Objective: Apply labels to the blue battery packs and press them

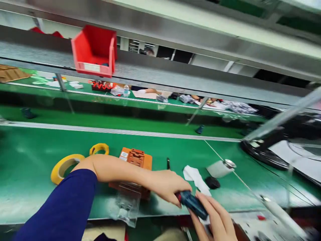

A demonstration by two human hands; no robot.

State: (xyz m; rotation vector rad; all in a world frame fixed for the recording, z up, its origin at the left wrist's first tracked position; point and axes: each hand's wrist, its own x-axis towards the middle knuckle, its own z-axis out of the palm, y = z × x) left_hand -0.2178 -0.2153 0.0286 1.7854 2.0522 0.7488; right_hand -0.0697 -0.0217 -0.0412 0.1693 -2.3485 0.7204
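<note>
A dark blue, roughly cylindrical part (194,203) with a red end is held between both hands above the front edge of the green bench. My left hand (172,185) reaches across from the left and is closed around its red end. From the lower right, my right hand (213,214) grips the other end between thumb and fingers. The part's exact kind is unclear. Under my left forearm lies an orange block-like unit (146,161), partly covered. A clear plastic bag (128,204) with small pieces sits before it, near the bench edge.
Two yellow tape rolls (59,170) lie at left. Right of my hands are a white cloth or paper (197,179), a black cap-like piece (212,182) and a white bottle (218,169). A black pen (168,163) lies behind. Overhead, a red bin (94,68) rests on a metal shelf.
</note>
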